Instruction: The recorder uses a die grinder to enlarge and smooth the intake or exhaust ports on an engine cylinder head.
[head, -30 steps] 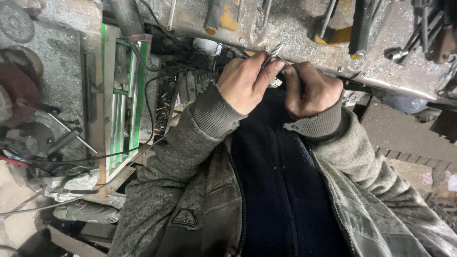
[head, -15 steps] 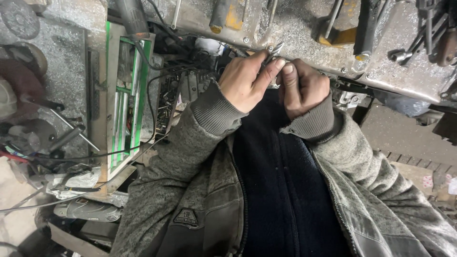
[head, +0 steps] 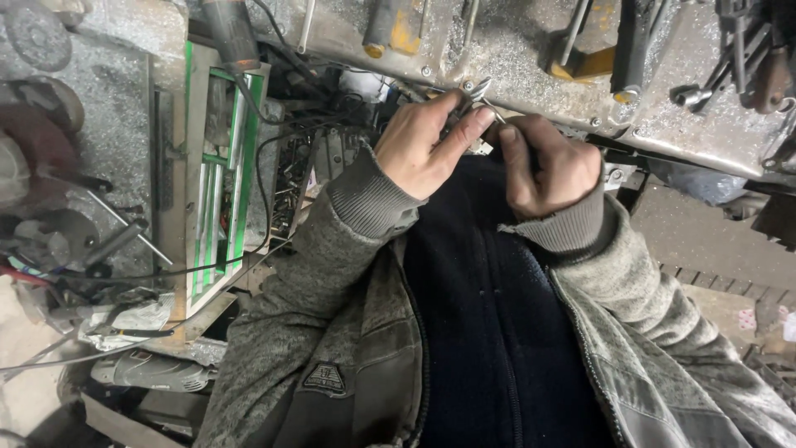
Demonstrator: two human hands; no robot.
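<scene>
pinching a small metal piece at the bench edge, left hand and right hand work mid-job, fingers closed tight.

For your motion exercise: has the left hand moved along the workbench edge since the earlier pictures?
No. The left hand stays pinching the small metal piece at the workbench edge, beside the right hand.

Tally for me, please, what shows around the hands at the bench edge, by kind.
Hands: 2, left hand and right hand, both on one small metal part
Yellow-marked tool handles: 2
Green-edged tray: 1
Angle grinder: 1
Total: 7
</scene>
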